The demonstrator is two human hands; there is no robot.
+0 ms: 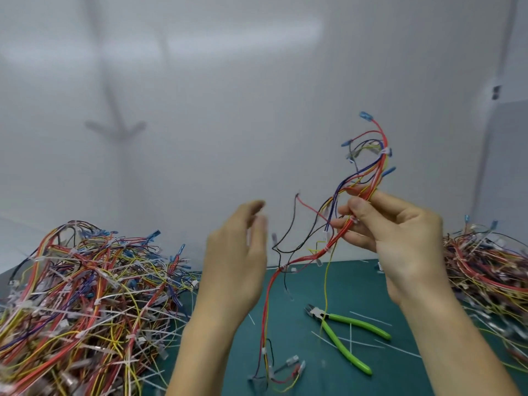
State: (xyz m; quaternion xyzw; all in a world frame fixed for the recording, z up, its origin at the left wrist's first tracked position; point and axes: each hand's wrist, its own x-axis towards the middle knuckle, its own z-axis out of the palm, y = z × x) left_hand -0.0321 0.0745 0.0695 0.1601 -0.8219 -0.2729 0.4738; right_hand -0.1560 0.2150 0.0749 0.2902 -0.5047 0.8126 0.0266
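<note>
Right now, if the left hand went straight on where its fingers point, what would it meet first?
The way looks free: the left hand points up, beside the harness held in the right hand. Only the wall stands behind, though depth is unclear.

My right hand (391,235) pinches a wire harness (337,241) up in front of the grey wall (228,95), my fingers curled round the red, yellow and blue strands. Its blue terminals (364,115) fan out above my fingertips; the rest hangs down to the green mat (308,352). My left hand (237,258) hovers just beside it, fingers relaxed, holding nothing. Green-handled cutters (340,330) lie on the mat among cut ties (368,318). Wire piles sit to the left (85,295) and right (485,267).
</note>
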